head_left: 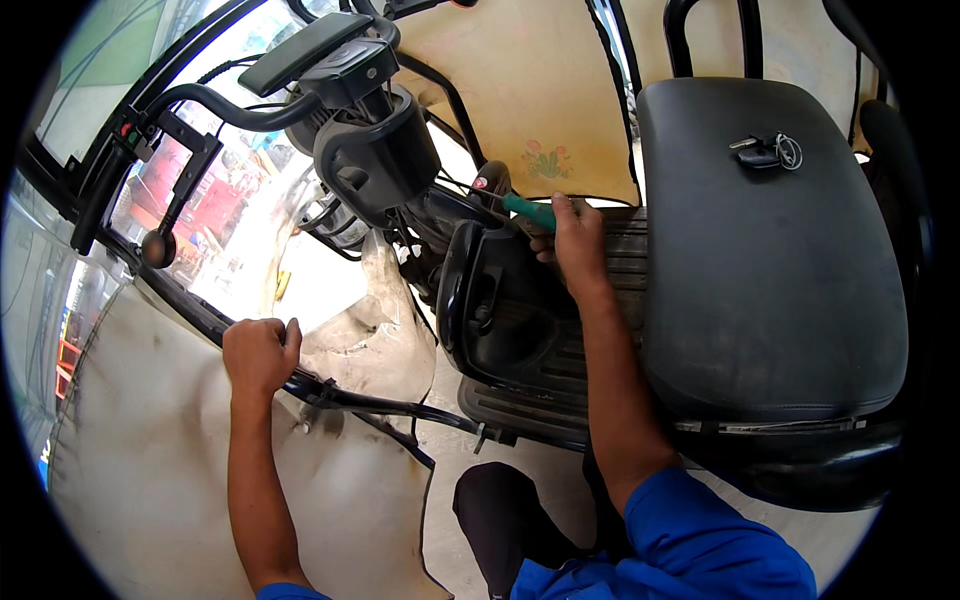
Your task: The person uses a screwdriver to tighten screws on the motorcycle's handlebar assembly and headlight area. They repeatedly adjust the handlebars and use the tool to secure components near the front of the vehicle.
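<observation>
My right hand [576, 243] is closed round the green handle of a screwdriver [527, 209]. Its thin shaft points up and left toward the black steering column [383, 165] of a small vehicle, near a dark fitting with a small red-and-white spot [481, 184]; whether the tip touches anything is unclear. Below that, a black molded plastic housing [505, 300] sits beside a ribbed footboard [625, 270]. At the left, my left hand [258, 355] is closed on the black tubular frame [365, 398] that runs along the vehicle's open side.
A black padded seat [770, 280] at the right carries keys with a fob [762, 155]. Handlebars [240, 110] and a mirror arm [190, 190] stand upper left. A cream panel with a printed flower [520, 90] is behind; stained cream sheeting [150, 430] hangs at lower left.
</observation>
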`<state>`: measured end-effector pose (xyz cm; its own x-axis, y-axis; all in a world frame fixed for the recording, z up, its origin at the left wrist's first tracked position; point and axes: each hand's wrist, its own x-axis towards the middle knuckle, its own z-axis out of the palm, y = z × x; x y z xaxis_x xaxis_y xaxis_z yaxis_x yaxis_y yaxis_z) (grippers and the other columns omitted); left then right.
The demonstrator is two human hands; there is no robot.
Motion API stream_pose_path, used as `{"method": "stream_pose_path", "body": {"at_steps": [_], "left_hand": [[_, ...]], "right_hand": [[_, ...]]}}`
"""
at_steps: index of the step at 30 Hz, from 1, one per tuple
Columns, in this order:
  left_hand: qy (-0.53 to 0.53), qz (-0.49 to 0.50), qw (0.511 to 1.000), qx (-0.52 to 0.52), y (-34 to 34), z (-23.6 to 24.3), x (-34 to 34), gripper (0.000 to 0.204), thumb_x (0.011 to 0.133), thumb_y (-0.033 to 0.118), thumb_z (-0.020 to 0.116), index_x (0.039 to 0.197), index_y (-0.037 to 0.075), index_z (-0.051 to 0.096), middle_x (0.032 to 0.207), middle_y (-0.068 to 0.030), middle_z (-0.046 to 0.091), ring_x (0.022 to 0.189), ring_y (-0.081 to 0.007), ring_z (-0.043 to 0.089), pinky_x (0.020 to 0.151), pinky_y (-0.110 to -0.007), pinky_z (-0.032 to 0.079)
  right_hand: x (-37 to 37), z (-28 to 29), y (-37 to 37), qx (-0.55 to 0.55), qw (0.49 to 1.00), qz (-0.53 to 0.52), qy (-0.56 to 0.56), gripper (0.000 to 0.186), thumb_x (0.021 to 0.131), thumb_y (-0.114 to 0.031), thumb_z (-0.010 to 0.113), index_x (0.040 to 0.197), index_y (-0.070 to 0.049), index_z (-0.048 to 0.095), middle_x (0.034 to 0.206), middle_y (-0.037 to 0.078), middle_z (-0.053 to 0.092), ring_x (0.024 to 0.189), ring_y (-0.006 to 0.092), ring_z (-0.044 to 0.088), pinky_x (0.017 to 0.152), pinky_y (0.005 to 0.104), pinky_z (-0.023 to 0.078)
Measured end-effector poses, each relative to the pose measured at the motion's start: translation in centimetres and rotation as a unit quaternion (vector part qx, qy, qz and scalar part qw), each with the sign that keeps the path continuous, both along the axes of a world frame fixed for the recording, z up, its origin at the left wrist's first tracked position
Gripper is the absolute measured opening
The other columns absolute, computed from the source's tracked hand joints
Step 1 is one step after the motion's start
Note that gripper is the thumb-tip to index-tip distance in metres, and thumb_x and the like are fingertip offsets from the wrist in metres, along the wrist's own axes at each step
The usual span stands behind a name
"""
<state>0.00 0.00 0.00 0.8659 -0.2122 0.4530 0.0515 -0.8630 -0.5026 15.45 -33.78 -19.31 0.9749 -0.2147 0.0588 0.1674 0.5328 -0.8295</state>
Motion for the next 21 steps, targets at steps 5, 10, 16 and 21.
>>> {"method": "stream_pose_path", "body": {"at_steps": [5,10,16,21], "left_hand": [[0.001,-0.002,1.000,-0.001,-0.2,0.0,0.2,0.039,0.084,0.027,0.069,0.055,0.001,0.062,0.054,-0.0196,0.055,0.053,-0.0388,0.057,0.057,-0.046,0.045],[-0.006,0.003,1.000,0.012,0.2,0.1,-0.1,0.039,0.084,0.027,0.069,0.055,0.002,0.064,0.053,-0.0186,0.056,0.052,-0.0376,0.057,0.055,-0.045,0.045],[-0.005,-0.001,1.000,0.014,-0.1,0.0,0.2,0.038,0.084,0.027,0.069,0.055,0.003,0.065,0.053,-0.0182,0.056,0.052,-0.0372,0.058,0.055,-0.045,0.046],[-0.006,-0.001,1.000,0.003,0.1,-0.1,0.0,0.039,0.084,0.027,0.069,0.055,0.002,0.063,0.054,-0.0195,0.056,0.052,-0.0385,0.057,0.055,-0.045,0.045]], "right_hand": [[0.5,-0.6,1.3,0.017,0.985,-0.125,-0.117,0.032,0.095,-0.023,0.066,0.107,0.006,0.059,0.083,0.010,0.067,0.065,0.0149,0.067,0.053,0.0276,0.056],[-0.5,0.6,-0.2,0.037,0.999,0.019,0.006,0.038,0.089,-0.019,0.070,0.111,0.009,0.058,0.090,0.012,0.066,0.073,0.0152,0.067,0.058,0.0277,0.058],[0.2,0.0,1.1,0.049,0.993,-0.090,-0.064,0.036,0.094,-0.024,0.066,0.110,0.008,0.058,0.087,0.011,0.067,0.067,0.0155,0.068,0.054,0.0278,0.057],[-0.2,0.3,-0.1,0.045,0.999,0.012,0.007,0.040,0.090,-0.021,0.069,0.113,0.009,0.057,0.093,0.015,0.067,0.070,0.0172,0.069,0.057,0.0282,0.058]]}}
